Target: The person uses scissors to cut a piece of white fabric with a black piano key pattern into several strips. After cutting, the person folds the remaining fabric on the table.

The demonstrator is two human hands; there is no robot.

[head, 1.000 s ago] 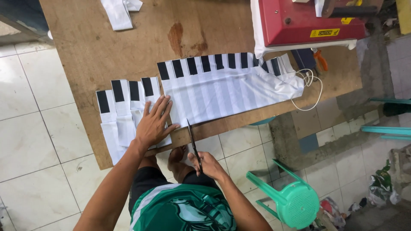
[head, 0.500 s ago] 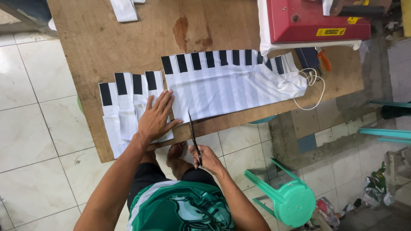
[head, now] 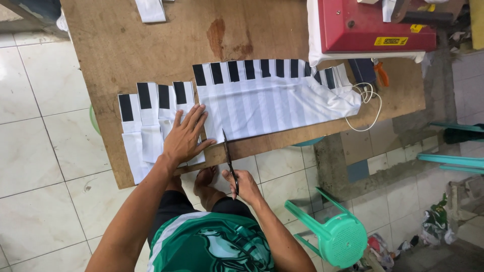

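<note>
Left hand (head: 184, 137) lies flat, fingers spread, on cut strips (head: 151, 126). Right hand (head: 243, 182) grips scissors (head: 228, 156), blades at near edge of striped fabric (head: 272, 98). Risk: unpinned fabric shifts, cut wanders.

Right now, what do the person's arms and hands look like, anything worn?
Both forearms are bare: no sleeves reach them, and the left hand and right hand show no gloves; no watch or rings are visible. The green jersey below has white trim and a dark printed graphic.

Support: brown wooden table (head: 151, 45) spanning upper frame | lying on it: white striped fabric (head: 272, 103) at centre; cut strips (head: 151, 121) centre-left; red machine (head: 375, 25) sitting upper right; white cord (head: 370, 108) trailing right.
</note>
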